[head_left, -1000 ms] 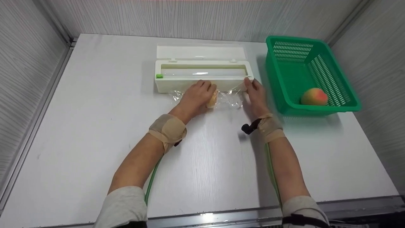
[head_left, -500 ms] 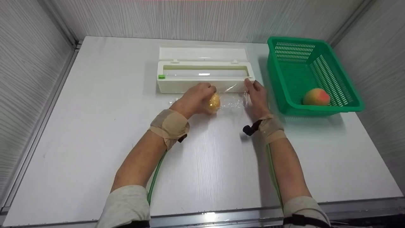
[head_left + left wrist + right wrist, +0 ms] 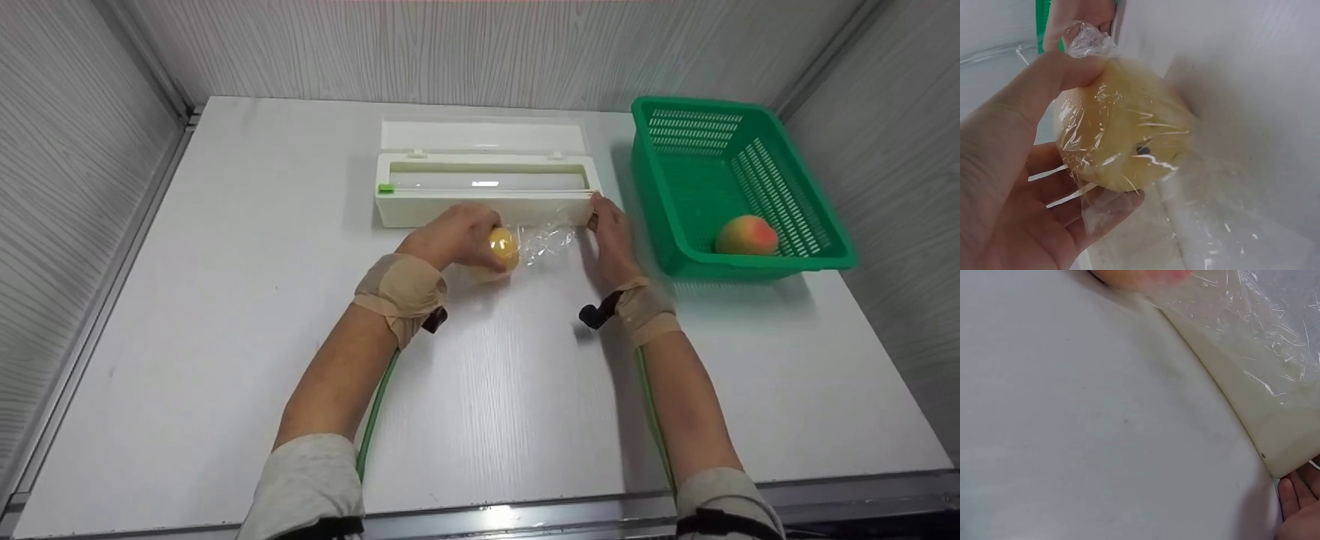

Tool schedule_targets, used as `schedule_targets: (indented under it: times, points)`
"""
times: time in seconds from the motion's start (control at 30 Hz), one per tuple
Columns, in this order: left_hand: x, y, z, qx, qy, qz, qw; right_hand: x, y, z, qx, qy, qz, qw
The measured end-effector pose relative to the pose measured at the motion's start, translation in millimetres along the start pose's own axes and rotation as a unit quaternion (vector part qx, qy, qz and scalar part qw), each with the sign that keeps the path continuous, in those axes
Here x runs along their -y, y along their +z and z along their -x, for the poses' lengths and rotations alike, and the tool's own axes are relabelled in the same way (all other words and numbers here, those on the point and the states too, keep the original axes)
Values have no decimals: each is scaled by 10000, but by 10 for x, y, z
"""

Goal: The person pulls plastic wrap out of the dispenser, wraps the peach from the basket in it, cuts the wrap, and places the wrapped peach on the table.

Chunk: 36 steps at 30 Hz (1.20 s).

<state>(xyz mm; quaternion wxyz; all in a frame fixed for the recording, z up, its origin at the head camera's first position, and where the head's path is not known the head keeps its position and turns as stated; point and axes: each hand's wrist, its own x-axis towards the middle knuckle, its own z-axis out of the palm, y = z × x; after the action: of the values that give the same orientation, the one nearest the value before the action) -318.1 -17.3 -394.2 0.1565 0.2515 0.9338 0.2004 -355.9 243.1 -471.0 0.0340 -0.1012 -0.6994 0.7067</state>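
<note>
My left hand (image 3: 454, 236) grips a yellow peach (image 3: 504, 247) in front of the cling film dispenser. In the left wrist view, clear cling film (image 3: 1112, 118) lies over the peach, with my thumb on one side and fingers round the other. More cling film (image 3: 546, 241), crinkled, stretches from the peach toward my right hand. My right hand (image 3: 613, 236) holds the right front corner of the white cling film dispenser (image 3: 487, 210), thumb at its upper front edge. The dispenser's lid (image 3: 484, 137) stands open, showing the roll (image 3: 442, 181) inside.
A green plastic basket (image 3: 675, 255) stands to the right, close to my right hand. Another peach (image 3: 746, 235), with a red patch, lies in its front part. The green cutter slider (image 3: 385, 188) sits at the dispenser's left end. Panel walls surround the white table (image 3: 247, 247).
My left hand has turned and drawn the peach slightly toward me, so more of the peach shows. The film between the hands looks more bunched. My right hand has stayed at the dispenser's corner.
</note>
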Motion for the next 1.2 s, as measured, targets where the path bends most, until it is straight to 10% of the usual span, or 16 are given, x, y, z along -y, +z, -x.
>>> schedule_targets:
  times: [0.13,0.27,0.43,0.5,0.6,0.7,0.93,1.1,1.2]
  points:
    - [84,7,37,272,-152,390,9988,24,4,86,-200,-332,1018,9941]
    - [166,-10,75,507,-162,618,9967,95,77,318,-364,-1949,1925,9610]
    - [239,-51,113,828,-329,886,9921,244,328,737,1163,-4422,2924,8399]
    - [262,-51,119,992,-398,1075,9884,264,418,857,2052,-4682,3413,7888]
    - [290,-23,121,1215,-393,1353,9825,222,496,946,2883,-4478,4113,7398]
    - [324,24,124,1303,-361,1524,9790,152,535,965,2983,-4208,4599,7228]
    - [402,46,190,961,-404,1282,9863,93,699,908,2838,-4041,4899,7185]
    - [335,42,293,-348,68,425,9985,80,766,877,2772,-3958,5014,7177]
    - [253,118,370,-1400,936,-443,9847,86,772,867,2642,-3912,5056,7221]
